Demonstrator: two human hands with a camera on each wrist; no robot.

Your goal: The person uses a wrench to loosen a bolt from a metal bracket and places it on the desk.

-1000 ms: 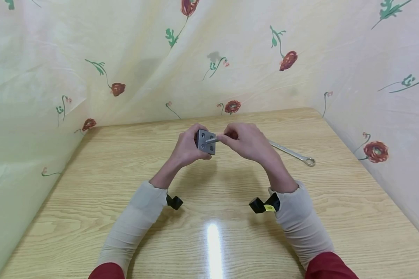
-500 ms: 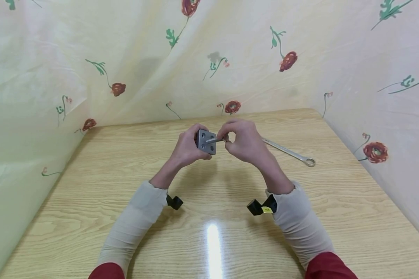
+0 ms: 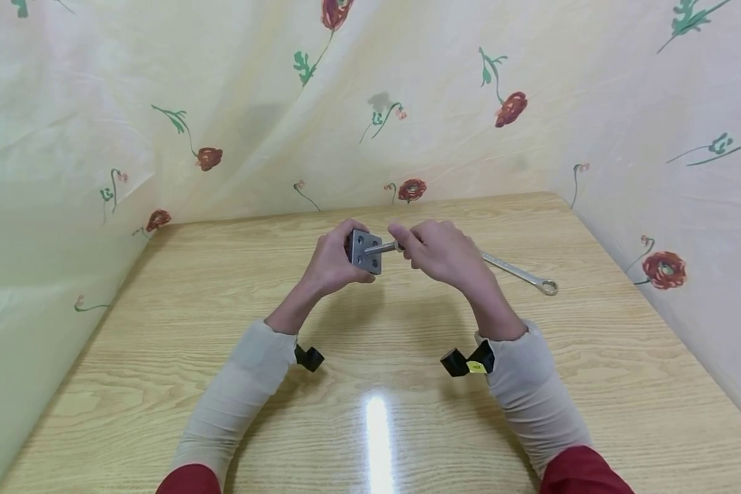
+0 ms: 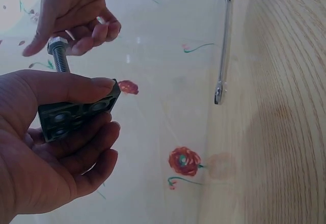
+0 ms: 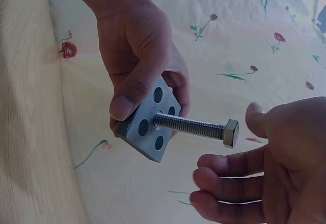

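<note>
My left hand (image 3: 333,259) grips a grey metal block (image 5: 144,141) by its edges, thumb on one side and fingers on the other. Several round holes show in the block's face. From the middle of that face sticks a long threaded hex bolt (image 5: 191,127), its far end hidden inside the block. Beside the bolt's hex head, my right hand (image 5: 285,158) holds nothing. Its thumb and loosely bent fingers stand apart from the head in the right wrist view. Both hands are raised over the table.
A combination wrench (image 3: 521,273) lies on the wooden table (image 3: 160,329), behind and to the right of my right hand. A flowered cloth (image 3: 253,137) hangs along the table's back and sides.
The right hand's fingers were pinched at the bolt head, turned round it, and have now come off it. Left hand, block and wrench have stayed in place.
</note>
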